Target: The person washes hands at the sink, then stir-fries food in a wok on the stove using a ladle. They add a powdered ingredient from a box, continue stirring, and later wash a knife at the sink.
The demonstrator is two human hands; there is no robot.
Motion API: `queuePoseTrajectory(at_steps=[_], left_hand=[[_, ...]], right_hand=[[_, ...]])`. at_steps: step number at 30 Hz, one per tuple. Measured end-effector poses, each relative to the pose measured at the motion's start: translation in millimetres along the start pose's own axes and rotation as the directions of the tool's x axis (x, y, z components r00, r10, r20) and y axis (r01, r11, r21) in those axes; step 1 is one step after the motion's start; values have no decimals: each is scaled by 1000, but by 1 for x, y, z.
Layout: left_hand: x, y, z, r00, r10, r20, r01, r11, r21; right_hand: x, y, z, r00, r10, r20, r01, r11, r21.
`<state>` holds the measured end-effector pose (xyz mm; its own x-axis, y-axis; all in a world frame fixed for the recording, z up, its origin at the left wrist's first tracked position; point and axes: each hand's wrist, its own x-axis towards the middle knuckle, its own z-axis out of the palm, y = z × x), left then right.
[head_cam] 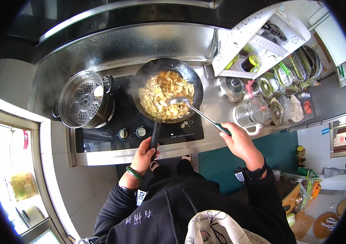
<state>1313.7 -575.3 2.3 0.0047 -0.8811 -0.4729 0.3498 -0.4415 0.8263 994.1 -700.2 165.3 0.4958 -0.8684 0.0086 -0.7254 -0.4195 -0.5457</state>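
A dark wok sits on the right burner of a black glass gas stove. Pale shredded food with brownish liquid fills its bottom, and steam rises at its left side. My left hand is wrapped around the wok's black handle. In my right hand is the dark green grip of a metal cooking spoon. The bowl of that spoon rests among the food, right of the wok's middle.
On the left burner stands a steel steamer pot with a white egg-like item on its perforated tray. A pot lid, a glass jug and a dish rack line the counter at right. Above them hangs or stands a white shelf.
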Motion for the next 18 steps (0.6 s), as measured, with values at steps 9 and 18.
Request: queuePoseTrajectory(at_steps=[9, 18], left_hand=[[2, -6, -3, 1000, 6, 8, -5, 1000, -16], [3, -8, -3, 1000, 30, 7, -30, 999, -21]], right_hand=[[-30, -8, -36, 997, 34, 75, -28, 996, -81], [15, 11, 31, 998, 12, -62, -17, 997, -81]])
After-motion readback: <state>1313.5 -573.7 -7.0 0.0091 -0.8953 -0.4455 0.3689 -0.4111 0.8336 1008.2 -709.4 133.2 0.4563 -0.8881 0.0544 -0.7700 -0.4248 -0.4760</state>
